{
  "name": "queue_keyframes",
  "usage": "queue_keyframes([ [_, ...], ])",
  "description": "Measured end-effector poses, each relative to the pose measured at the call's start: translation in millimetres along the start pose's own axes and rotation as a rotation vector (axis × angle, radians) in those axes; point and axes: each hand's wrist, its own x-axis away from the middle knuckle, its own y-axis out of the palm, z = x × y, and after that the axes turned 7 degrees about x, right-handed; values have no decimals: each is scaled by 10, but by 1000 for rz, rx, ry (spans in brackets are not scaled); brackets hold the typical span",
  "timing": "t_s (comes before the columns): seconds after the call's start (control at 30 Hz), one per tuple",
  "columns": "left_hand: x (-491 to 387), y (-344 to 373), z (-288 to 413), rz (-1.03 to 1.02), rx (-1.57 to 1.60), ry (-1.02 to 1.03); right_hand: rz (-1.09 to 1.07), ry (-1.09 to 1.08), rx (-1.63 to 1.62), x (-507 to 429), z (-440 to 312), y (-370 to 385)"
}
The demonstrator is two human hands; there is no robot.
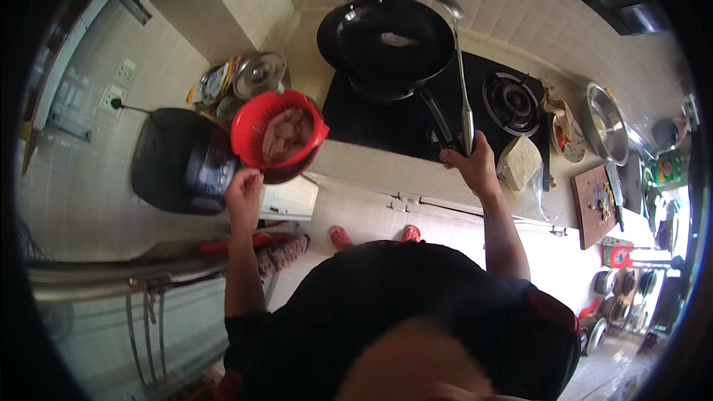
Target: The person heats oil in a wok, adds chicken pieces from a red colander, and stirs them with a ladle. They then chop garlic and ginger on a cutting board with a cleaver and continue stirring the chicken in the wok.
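My left hand is at the near rim of a red plastic colander holding pale pinkish pieces of food; a dark bowl shows beneath it. My right hand grips the handle of a black wok together with the metal handle of a ladle or spatula. The wok is tilted at the left burner, and one pale piece lies inside it. The utensil's head points up beyond the wok's right rim.
Right of the wok are a gas burner, a wrapped pale block, a bowl, a steel basin and a cutting board with a knife. A lidded pot and a black appliance stand left.
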Motion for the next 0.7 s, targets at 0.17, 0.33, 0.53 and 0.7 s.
queue_keyframes([
  [0.17,-133,392,129,-10,-259,197,89,-45,285,-33,55,-176],
  [0.33,175,548,90,-25,-99,134,107,16,104,-37,223,-535],
  [0.53,672,469,-323,-65,-65,-50,231,-331,673,21,963,-793],
  [0.7,997,-747,-748,345,-356,-196,143,-143,749,-103,1591,-477],
])
